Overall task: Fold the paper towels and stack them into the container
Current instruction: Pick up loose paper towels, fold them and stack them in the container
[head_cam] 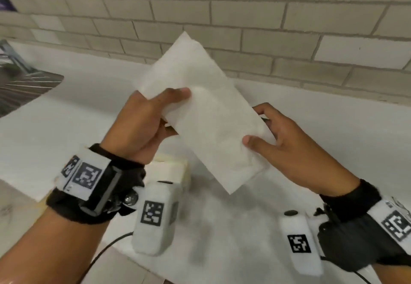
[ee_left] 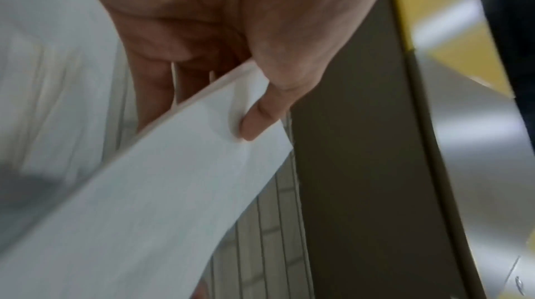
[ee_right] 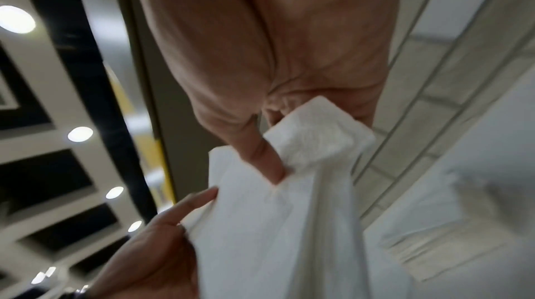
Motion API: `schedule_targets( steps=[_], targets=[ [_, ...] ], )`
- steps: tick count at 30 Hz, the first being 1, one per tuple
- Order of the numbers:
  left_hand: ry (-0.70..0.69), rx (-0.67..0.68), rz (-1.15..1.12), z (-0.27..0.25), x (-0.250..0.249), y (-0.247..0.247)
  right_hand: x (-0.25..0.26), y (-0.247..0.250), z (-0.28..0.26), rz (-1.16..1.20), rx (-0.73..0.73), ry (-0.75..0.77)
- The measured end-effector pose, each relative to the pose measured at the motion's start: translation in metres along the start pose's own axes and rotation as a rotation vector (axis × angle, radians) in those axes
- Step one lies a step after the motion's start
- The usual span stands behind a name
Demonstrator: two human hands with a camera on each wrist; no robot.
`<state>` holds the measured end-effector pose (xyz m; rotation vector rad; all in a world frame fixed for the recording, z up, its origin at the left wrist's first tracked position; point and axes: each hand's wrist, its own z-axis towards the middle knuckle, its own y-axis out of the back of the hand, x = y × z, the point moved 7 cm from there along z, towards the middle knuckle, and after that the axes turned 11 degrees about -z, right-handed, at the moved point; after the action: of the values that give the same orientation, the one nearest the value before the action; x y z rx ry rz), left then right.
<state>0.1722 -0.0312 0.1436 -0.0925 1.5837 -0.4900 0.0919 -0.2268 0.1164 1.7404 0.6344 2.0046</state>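
Head view shows a folded white paper towel (head_cam: 206,114) held in the air at the centre of the frame, above the white counter (head_cam: 322,128). The left hand (head_cam: 142,125) pinches its left edge between thumb and fingers; the right hand (head_cam: 282,143) pinches its lower right edge. It looks light, soft and limp, easily creased, so opposite edges are probably best to hold. A pale container (head_cam: 175,170) lies partly hidden below the left wrist; its contents cannot be made out.

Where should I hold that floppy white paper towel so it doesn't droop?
Probably pinch the folded paper towel at its two long edges, one hand from each side, as the left hand and right hand do here. It is long, thin and limp, so a grip on one end alone would likely let it sag.
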Motion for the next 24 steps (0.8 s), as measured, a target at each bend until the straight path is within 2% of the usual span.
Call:
schedule_targets(
  steps=[4, 6, 9, 11, 13, 17, 19, 20, 22, 24],
  targets=[
    [-0.094, -0.083, 0.377, -0.007, -0.056, 0.126, 0.040, -0.091, 0.056, -0.159, 0.245, 0.059],
    [-0.024, -0.074, 0.627, -0.008, -0.053, 0.179, 0.041, -0.132, 0.074, -0.220, 0.310, 0.032],
    [0.107, 0.076, 0.931, -0.002, -0.021, 0.227, 0.030, -0.176, 0.087, -0.406, 0.385, -0.047],
    [0.119, 0.158, 1.058, 0.005, 0.000, 0.241, 0.023, -0.193, 0.088, -0.521, 0.403, -0.089],
    [0.061, 0.220, 1.216, 0.012, 0.015, 0.245, 0.018, -0.208, 0.086, -0.591, 0.435, -0.119],
    [-0.221, 0.390, 1.539, 0.011, 0.022, 0.236, 0.011, -0.225, 0.088, -0.582, 0.443, -0.154],
    [-0.387, 0.408, 1.653, 0.007, 0.016, 0.230, 0.016, -0.229, 0.089, -0.560, 0.398, -0.098],
    [-0.421, 0.423, 1.675, 0.006, 0.014, 0.226, 0.018, -0.231, 0.088, -0.566, 0.377, -0.057],
    [-0.441, 0.495, 1.663, 0.008, 0.016, 0.220, 0.024, -0.235, 0.086, -0.611, 0.349, 0.024],
    [-0.334, 0.644, 1.646, 0.009, 0.029, 0.216, 0.029, -0.234, 0.079, -0.719, 0.298, 0.090]
  ],
)
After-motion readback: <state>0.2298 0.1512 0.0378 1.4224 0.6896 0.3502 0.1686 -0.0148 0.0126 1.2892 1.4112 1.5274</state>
